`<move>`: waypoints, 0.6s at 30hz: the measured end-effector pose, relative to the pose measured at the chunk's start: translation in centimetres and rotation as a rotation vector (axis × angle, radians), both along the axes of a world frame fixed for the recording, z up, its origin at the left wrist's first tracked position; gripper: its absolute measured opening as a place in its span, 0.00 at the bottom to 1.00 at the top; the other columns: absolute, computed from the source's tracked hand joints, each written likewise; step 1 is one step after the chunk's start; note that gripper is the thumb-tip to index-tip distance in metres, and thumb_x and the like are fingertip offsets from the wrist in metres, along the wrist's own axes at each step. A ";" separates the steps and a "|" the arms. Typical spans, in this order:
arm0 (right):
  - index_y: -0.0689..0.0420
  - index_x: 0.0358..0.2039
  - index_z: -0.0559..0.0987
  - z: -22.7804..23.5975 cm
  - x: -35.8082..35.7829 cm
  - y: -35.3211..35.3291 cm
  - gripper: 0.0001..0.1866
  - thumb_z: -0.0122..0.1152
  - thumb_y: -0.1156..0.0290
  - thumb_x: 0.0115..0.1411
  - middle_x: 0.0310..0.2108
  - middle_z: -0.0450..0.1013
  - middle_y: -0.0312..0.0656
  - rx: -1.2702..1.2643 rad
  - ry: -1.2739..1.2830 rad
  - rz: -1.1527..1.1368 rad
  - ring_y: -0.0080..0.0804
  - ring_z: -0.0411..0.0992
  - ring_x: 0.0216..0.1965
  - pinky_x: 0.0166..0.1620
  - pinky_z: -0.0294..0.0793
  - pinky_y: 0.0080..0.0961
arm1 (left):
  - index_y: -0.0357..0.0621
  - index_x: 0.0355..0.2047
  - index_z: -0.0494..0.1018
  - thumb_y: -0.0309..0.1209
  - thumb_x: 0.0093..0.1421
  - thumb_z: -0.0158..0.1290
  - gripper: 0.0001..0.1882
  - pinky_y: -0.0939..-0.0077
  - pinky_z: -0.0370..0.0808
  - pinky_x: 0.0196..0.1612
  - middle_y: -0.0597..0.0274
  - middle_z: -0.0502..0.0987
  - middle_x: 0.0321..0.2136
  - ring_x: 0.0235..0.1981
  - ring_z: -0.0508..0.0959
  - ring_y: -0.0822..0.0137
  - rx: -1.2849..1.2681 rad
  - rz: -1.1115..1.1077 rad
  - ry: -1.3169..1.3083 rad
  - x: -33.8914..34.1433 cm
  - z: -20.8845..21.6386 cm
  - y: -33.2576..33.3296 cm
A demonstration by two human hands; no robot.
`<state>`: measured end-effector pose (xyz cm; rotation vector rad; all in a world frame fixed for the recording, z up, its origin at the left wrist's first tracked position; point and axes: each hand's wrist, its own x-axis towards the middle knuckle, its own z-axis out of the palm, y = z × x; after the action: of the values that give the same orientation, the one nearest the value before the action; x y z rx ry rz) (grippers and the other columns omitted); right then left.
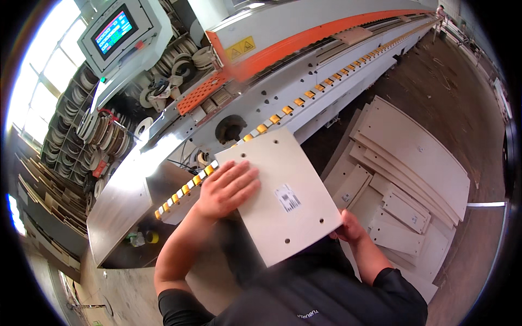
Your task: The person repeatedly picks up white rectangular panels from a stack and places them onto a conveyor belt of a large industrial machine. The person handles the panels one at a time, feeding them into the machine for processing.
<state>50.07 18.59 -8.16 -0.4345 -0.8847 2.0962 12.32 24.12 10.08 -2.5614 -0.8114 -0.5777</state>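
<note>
A cream rectangular board (283, 187) with a printed label and a hole near each corner is held tilted in front of my body. My left hand (228, 189) lies flat on its upper face near the left edge, fingers stretched out. At the lower right corner, my right hand (350, 225) grips the board's edge, with some fingers hidden beneath it. The far end of the board reaches over a row of yellow rollers (262, 129) along the side of a long grey and orange machine (304, 70).
Stacked cream panels (416, 146) of several sizes lie to my right. A control panel with a lit screen (113, 31) stands at the upper left, before racks of coiled edging strip (106, 133). A metal table (122, 201) juts out on the left. Someone else (440, 12) is far off.
</note>
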 end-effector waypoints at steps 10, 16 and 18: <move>0.60 0.40 0.78 -2.1 -1.8 -0.1 0.26 0.53 0.45 0.69 0.27 0.75 0.39 0.006 -0.213 0.165 0.26 0.74 0.29 0.37 0.73 0.23 | 0.47 0.49 0.81 0.20 0.50 0.58 0.23 0.58 0.76 0.59 0.62 0.83 0.52 0.58 0.81 0.58 0.128 0.671 -0.142 -12.1 -1.8 0.1; 0.60 0.40 0.79 -4.2 -2.4 -1.6 0.22 0.52 0.51 0.72 0.28 0.76 0.37 0.002 -0.288 0.220 0.24 0.74 0.31 0.38 0.72 0.23 | 0.50 0.58 0.74 0.25 0.51 0.63 0.31 0.59 0.72 0.56 0.65 0.77 0.58 0.60 0.74 0.59 0.087 0.948 0.022 -15.0 -3.6 1.2; 0.60 0.40 0.79 -4.3 -3.1 -1.7 0.22 0.54 0.51 0.71 0.28 0.76 0.38 0.017 -0.314 0.262 0.24 0.74 0.30 0.38 0.72 0.22 | 0.50 0.58 0.73 0.32 0.52 0.67 0.32 0.59 0.72 0.55 0.65 0.75 0.57 0.59 0.72 0.59 -0.031 1.001 0.025 -15.1 -3.6 2.0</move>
<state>46.93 16.86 -12.50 -0.6829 -1.1940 2.2932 -2.80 26.14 6.52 -1.8102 -1.8774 -0.1942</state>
